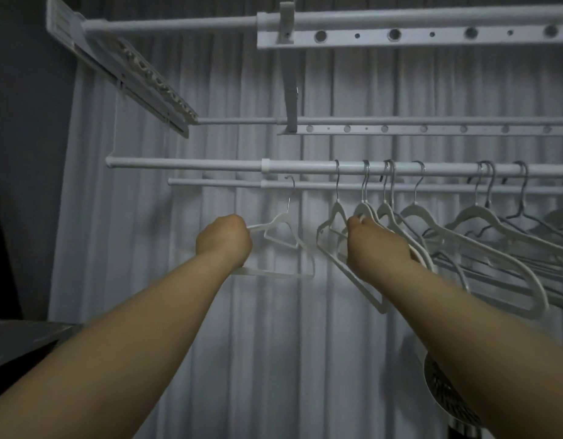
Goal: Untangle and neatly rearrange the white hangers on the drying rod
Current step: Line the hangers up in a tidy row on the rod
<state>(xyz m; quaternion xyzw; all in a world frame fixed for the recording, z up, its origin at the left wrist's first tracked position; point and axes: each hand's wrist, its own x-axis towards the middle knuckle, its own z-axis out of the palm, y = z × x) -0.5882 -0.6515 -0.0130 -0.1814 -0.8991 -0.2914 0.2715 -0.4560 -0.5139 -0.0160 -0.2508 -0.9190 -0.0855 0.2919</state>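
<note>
White hangers [482,236], pale grey curtain [242,90]

rod [185,162] bare left of first hook: free room | right stretch crowded with overlapping hangers [482,236], gaps tight | second rod [217,182] just behind | curtain [179,312] close at back

Lighting: dim, cool grey-blue; no lamp visible. Curtain [242,312] paler at centre, dark toward left edge and corners. Rods [185,162] bowed by wide-angle distortion. Focus: soft, grainy throughout; forearms blurred at bottom corners. Glare: none.
</note>
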